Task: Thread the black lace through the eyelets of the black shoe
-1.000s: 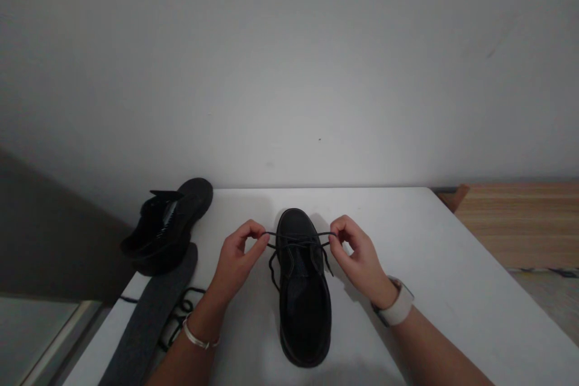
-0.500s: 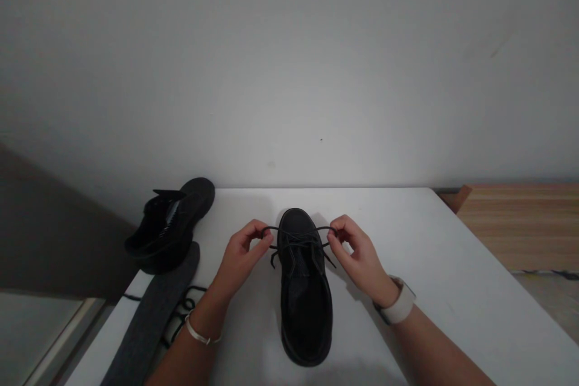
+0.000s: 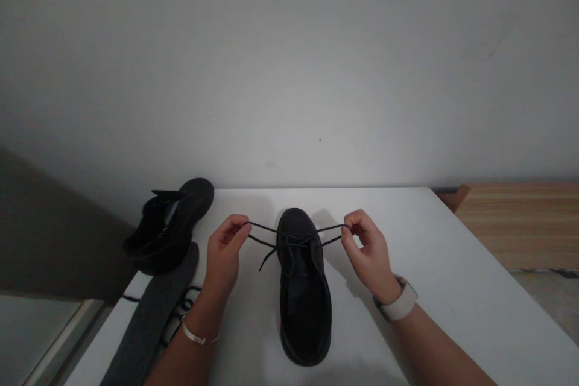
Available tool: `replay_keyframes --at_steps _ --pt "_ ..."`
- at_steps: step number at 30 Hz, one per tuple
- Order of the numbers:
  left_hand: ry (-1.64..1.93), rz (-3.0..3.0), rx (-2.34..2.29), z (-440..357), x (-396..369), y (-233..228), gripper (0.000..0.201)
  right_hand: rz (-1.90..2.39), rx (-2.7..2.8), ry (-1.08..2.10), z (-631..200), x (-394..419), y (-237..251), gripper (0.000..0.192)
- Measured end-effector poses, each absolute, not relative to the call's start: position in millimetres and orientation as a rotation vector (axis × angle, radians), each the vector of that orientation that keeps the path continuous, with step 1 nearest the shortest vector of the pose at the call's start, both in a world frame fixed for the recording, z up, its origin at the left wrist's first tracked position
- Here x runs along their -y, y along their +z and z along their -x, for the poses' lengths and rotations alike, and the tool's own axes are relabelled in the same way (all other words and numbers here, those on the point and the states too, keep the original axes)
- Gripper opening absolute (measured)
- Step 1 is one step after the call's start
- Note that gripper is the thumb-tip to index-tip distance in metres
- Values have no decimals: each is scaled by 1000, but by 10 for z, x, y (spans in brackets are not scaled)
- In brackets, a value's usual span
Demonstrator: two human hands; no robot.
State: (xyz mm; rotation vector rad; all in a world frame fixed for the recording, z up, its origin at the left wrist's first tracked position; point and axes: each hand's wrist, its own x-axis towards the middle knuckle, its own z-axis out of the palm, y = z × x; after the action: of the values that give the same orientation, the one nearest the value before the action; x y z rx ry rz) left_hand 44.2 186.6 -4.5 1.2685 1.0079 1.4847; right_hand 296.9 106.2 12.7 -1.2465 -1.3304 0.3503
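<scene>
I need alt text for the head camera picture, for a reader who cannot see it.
Two bare hands pull a black shoelace sideways over a black shoe on a white table: the left hand pinches one loop, the right hand the other. A second black shoe and a grey insole lie to the left.

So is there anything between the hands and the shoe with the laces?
Nothing visible. The left hand and the right hand each pinch a loop of the lace, pulled out to either side of the black shoe. Only bare white table lies between the hands and the shoe.
</scene>
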Motion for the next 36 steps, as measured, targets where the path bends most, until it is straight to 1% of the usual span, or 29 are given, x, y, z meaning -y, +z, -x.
replay_keyframes --at_steps 6,10,14,16,19,21,23,25,29,34,36 --pt "1619 -1053 -974 -412 -1899 14 10 1215 1205 303 -3032 -1057 99 9" --pt "1641 -963 -914 -391 -1888 100 11 1175 1125 254 -3066 -1059 100 9" --pt "1619 -905 -815 -373 -1833 204 14 1099 1064 188 -3076 -1063 107 17" --pt "1582 -897 -708 -364 -1797 251 23 1064 1050 171 -3074 -1057 112 26" --pt "1495 -916 -561 -349 -1759 290 46 1017 1050 171 -3061 -1042 124 38" --pt "1460 -953 -535 -345 -1754 292 58 995 1062 201 -3048 -1033 133 41" --pt "1452 -1009 -551 -353 -1761 279 64 1002 1096 244 -3038 -1028 141 40" --pt "1451 -1106 -613 -376 -1774 252 64 1030 1148 284 -3031 -1027 149 38" --pt "1403 -1297 -725 -448 -1787 172 48 1066 1280 375 -3016 -1023 176 32" --pt "1261 -1475 -791 -523 -1775 115 37 1097 1716 481 -2972 -1012 216 10" --pt "1189 -1536 -823 -546 -1765 120 33 1116 1848 486 -2955 -1011 213 5"
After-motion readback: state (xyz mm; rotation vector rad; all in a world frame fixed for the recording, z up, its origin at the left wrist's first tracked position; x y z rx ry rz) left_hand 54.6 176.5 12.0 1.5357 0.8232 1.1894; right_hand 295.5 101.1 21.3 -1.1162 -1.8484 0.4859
